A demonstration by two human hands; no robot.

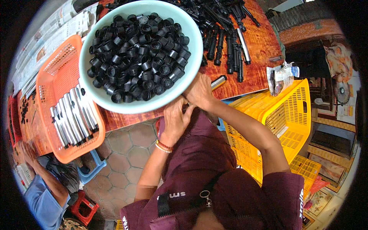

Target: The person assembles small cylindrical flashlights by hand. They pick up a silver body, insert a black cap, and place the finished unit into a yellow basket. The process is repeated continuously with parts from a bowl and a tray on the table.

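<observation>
My left hand (175, 118) is bent with thumb and forefinger pinched on a small dark piece (186, 102), mostly covered, so I can't tell exactly what it is. My right hand (200, 92) curls in against the left; I can't tell whether its fingers close on the piece too. Both are just beyond the basin (126, 110), at its near right rim, and the piece sits right between them.

I judge it light and stiff, perhaps a bit slick, so a fingertip pinch on its sides should do. The caps (145, 61) look like light, hard plastic, best taken by their round walls; they fill the basin, up and left of my fingers. A silver tube (219, 82) lies right of the basin, just beside my right hand. Black tubes (230, 50) are heaped right of and behind the basin; the orange basket (61, 69) with more silver tubes (74, 117) is at its left.
</observation>
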